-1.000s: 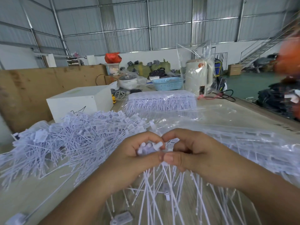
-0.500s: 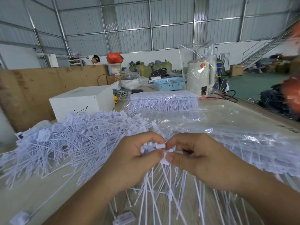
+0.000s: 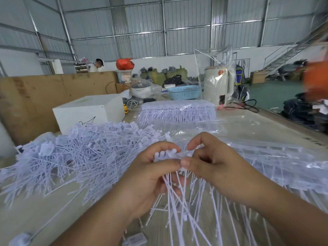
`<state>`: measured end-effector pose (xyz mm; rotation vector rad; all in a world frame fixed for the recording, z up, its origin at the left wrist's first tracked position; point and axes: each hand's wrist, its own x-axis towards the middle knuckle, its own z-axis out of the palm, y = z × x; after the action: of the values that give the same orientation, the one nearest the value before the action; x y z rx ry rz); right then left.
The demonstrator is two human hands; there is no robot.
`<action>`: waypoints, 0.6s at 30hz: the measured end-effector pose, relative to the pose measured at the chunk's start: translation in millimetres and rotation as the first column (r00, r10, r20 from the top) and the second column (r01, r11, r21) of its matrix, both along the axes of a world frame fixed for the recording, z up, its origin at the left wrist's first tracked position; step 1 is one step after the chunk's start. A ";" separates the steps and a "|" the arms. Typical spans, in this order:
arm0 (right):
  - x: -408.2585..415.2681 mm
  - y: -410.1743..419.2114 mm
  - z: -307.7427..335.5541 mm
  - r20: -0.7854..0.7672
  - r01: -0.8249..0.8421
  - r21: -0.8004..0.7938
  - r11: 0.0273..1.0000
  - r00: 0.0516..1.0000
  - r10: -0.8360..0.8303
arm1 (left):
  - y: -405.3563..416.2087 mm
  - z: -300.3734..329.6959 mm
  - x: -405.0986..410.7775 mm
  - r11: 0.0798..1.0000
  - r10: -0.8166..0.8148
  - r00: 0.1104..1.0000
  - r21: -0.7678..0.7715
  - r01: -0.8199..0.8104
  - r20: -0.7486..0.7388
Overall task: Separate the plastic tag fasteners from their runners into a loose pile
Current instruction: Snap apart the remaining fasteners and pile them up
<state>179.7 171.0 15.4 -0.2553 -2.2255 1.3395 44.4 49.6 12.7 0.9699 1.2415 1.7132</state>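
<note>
head view: one camera only, looking down at both hands over the counter [image 3: 46, 215]
left hand [image 3: 150, 176]: gripping a bunch of tag fasteners [image 3: 179, 194] by the heads, thumb clamping across, stems fanning down
right hand [image 3: 211, 164]: pinching the runner end [image 3: 182, 154] beside the left thumb, seemingly twisting pieces free
loose pile [image 3: 85, 155]: lying on the counter left of the hands, already big
bagged strips [image 3: 177, 112]: sitting further back, unopened
handling: looking feather-light, thin, springy, slick; stems flexing and tangling, so holding at the stiff heads near the runner is likely working best
</note>
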 end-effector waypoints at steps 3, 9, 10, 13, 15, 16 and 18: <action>1.1 2.0 2.0 0.077 -0.035 0.076 0.997 0.997 0.029 | -3.5 5.2 -2.7 0.998 0.041 0.983 -0.036 -0.048 -0.180; 3.4 0.2 5.1 0.138 -0.054 0.244 0.968 0.990 0.020 | -4.4 5.9 -3.1 0.926 0.325 0.789 0.007 -0.378 -0.522; 3.7 -0.4 6.2 0.125 -0.054 0.239 0.969 0.992 0.025 | -5.1 6.7 -4.6 0.915 0.356 0.773 0.026 -0.404 -0.526; 3.2 -0.7 8.0 0.100 -0.073 0.228 0.971 0.994 0.051 | -5.8 9.2 -5.2 0.947 0.294 0.830 0.028 -0.320 -0.474; 3.1 -2.0 7.2 0.118 -0.086 0.258 0.962 0.991 0.057 | -7.3 10.2 -2.5 0.986 0.150 0.883 0.002 -0.166 -0.445; 3.3 -2.3 6.2 0.134 -0.098 0.262 0.960 0.989 0.065 | -8.4 11.0 -2.3 0.994 0.096 0.894 -0.009 -0.111 -0.437; 3.6 -3.1 5.4 0.155 -0.116 0.243 0.963 0.985 0.079 | -10.3 12.4 -5.0 0.999 0.027 0.900 -0.028 -0.043 -0.435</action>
<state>183.4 168.0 20.7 -0.1554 -2.5305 1.1015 39.4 39.3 25.0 1.3662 1.5752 1.5389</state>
